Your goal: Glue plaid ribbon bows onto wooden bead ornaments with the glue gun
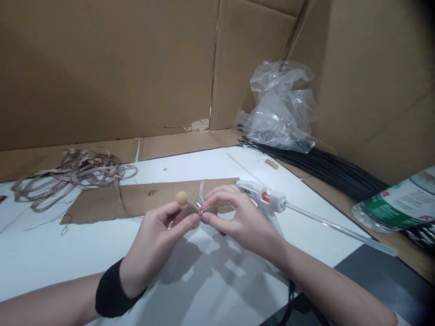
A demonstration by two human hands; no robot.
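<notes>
L hand (158,240) & R hand (238,217): nearly meeting, fingertips pinched narrow. Bottle (394,201), far R: grn/wht label, print illegible. Glue gun (267,197), just R of R hand: no brand legible. Thin stem (192,206): held betw. both hands' tips, neither nearer, long axis approx. L–R. Ball (181,197): stem's L end.

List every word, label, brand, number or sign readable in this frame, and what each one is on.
No text can be read with certainty.
Bottle label: rows of print on white and green, too blurred to read, including any brand name.
Glue gun: a small green patch on its side; any lettering there is too small to read.
</notes>
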